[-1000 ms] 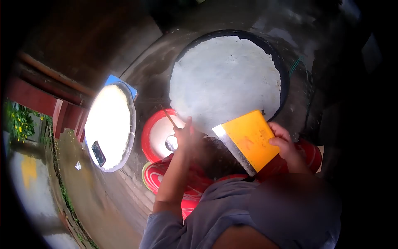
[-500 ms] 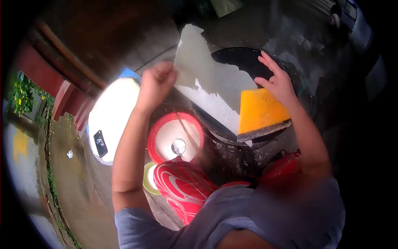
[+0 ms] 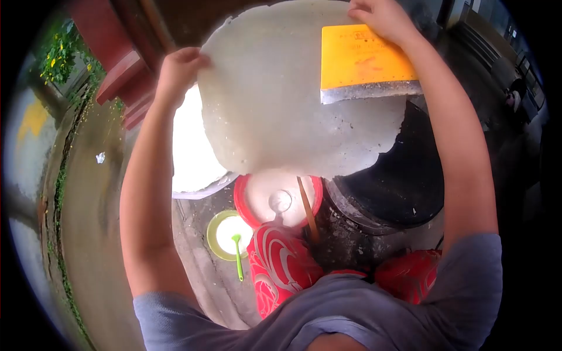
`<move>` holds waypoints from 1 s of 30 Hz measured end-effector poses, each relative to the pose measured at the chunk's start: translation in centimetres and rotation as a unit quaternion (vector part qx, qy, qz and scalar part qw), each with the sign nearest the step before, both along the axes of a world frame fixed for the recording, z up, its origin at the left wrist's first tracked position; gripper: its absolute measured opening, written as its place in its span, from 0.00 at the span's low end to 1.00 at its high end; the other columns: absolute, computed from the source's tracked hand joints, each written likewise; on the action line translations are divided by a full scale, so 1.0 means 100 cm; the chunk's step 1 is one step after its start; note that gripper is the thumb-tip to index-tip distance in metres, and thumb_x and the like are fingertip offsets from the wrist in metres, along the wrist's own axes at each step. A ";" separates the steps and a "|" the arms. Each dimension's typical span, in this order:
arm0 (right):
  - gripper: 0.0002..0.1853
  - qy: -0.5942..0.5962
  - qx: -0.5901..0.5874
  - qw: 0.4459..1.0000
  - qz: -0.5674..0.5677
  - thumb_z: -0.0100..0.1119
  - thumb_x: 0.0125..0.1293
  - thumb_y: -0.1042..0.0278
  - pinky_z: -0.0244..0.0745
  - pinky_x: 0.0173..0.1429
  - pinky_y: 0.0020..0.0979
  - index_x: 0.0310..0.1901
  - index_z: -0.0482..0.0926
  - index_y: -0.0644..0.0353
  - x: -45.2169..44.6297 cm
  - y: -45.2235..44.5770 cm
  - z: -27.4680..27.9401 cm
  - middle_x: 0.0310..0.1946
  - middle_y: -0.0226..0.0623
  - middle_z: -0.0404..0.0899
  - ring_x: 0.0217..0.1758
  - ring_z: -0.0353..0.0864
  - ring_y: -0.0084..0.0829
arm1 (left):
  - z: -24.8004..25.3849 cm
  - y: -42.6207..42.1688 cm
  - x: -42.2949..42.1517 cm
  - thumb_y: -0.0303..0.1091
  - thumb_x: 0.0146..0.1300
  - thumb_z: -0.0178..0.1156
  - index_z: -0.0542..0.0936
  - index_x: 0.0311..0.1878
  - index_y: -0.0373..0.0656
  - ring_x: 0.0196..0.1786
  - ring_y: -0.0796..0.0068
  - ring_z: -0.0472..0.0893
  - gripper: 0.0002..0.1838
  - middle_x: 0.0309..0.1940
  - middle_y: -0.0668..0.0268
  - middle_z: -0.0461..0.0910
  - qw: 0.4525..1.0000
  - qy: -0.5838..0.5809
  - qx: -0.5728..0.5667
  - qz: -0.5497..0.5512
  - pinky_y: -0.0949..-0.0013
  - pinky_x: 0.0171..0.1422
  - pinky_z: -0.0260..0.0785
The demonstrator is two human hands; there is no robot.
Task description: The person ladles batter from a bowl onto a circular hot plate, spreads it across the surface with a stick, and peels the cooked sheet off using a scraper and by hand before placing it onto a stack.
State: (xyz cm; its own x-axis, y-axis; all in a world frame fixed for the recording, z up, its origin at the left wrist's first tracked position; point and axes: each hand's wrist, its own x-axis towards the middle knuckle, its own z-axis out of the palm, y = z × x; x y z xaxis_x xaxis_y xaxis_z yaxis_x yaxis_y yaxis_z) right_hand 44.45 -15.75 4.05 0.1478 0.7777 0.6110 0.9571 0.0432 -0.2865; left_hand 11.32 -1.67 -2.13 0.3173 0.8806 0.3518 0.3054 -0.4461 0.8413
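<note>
A broad, thin, pale pancake sheet (image 3: 275,88) with ragged edges hangs stretched between my two hands. My left hand (image 3: 180,70) is closed, pinching the sheet's left edge. At the far right edge, my right hand (image 3: 383,20) grips the sheet with its fingertips. A yellow scraper (image 3: 369,55) with a batter-smeared edge is tucked under that same hand, in front of the sheet. Below and to the right is a round black griddle (image 3: 404,181), partly covered from view by the sheet. A bright white round pile (image 3: 190,152) lies beneath the sheet's left side.
Near my knees stands a red basin (image 3: 239,196) of white batter, with a ladle (image 3: 280,202) and a wooden stick (image 3: 307,205). Beside it, a yellow-green bowl (image 3: 213,248) holds white liquid and a green spatula (image 3: 238,257). Red steps (image 3: 123,82) rise at upper left.
The sheet has come up off the griddle and spread wide, moving left toward the white pile. My right hand, open before, has closed on its edge. The phone on the pile is now hidden.
</note>
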 end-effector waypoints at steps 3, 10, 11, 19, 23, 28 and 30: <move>0.08 0.009 0.092 0.995 0.032 0.57 0.55 0.67 0.71 0.37 0.30 0.33 0.79 0.62 -0.059 -0.007 0.049 0.24 0.43 0.78 0.28 0.78 0.31 | 0.033 0.009 -0.017 0.27 0.58 0.58 0.78 0.42 0.36 0.30 0.85 0.76 0.09 0.31 0.68 0.79 0.991 -0.126 0.010 0.040 0.80 0.32 0.72; 0.06 -0.007 0.152 0.971 0.183 0.56 0.60 0.68 0.72 0.35 0.26 0.37 0.79 0.57 -0.130 0.019 -0.041 0.29 0.36 0.80 0.29 0.78 0.31 | -0.018 0.017 -0.119 0.19 0.58 0.54 0.75 0.49 0.31 0.50 0.73 0.77 0.14 0.45 0.61 0.78 0.963 -0.223 0.127 0.081 0.74 0.56 0.68; 0.05 0.049 0.105 0.975 0.190 0.55 0.58 0.67 0.74 0.35 0.29 0.35 0.79 0.56 -0.146 0.030 -0.063 0.28 0.40 0.80 0.29 0.79 0.37 | -0.045 0.023 -0.139 0.15 0.56 0.53 0.76 0.49 0.33 0.52 0.72 0.76 0.16 0.46 0.62 0.78 0.967 -0.196 0.153 0.059 0.73 0.58 0.67; 0.09 0.124 -0.073 0.965 0.219 0.52 0.58 0.66 0.74 0.44 0.37 0.39 0.80 0.52 -0.204 0.144 -0.269 0.36 0.39 0.80 0.39 0.78 0.42 | -0.219 0.030 -0.223 0.10 0.42 0.49 0.81 0.39 0.41 0.59 0.62 0.71 0.22 0.45 0.62 0.78 0.944 0.150 0.174 0.238 0.67 0.60 0.65; 0.09 0.122 -0.179 0.952 0.218 0.53 0.59 0.64 0.73 0.43 0.37 0.39 0.80 0.52 -0.218 0.140 -0.307 0.37 0.39 0.80 0.39 0.78 0.42 | -0.280 0.018 -0.239 0.13 0.44 0.55 0.81 0.36 0.40 0.57 0.61 0.73 0.16 0.42 0.62 0.79 0.944 0.189 0.119 0.244 0.66 0.53 0.70; 0.09 0.106 -0.206 0.943 0.237 0.53 0.60 0.64 0.73 0.41 0.35 0.38 0.80 0.54 -0.222 0.141 -0.318 0.35 0.40 0.80 0.38 0.78 0.42 | -0.312 0.007 -0.244 0.13 0.39 0.53 0.81 0.36 0.39 0.56 0.55 0.72 0.18 0.42 0.60 0.78 0.954 0.164 0.092 0.233 0.63 0.57 0.67; 0.08 0.098 -0.199 0.943 0.248 0.53 0.60 0.65 0.73 0.41 0.35 0.37 0.79 0.55 -0.223 0.141 -0.322 0.34 0.40 0.80 0.37 0.78 0.42 | -0.314 0.009 -0.244 0.14 0.39 0.52 0.81 0.35 0.38 0.56 0.55 0.72 0.18 0.42 0.60 0.78 0.957 0.142 0.096 0.236 0.63 0.57 0.66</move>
State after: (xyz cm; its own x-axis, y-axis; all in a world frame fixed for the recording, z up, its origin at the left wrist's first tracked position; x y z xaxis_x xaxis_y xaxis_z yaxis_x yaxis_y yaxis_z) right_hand 22.19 -1.63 -28.18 -0.2145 0.9427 0.2554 0.7743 0.3236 -0.5438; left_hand -13.07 -0.81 -33.57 0.0074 0.8772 0.4801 0.7146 -0.3405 0.6110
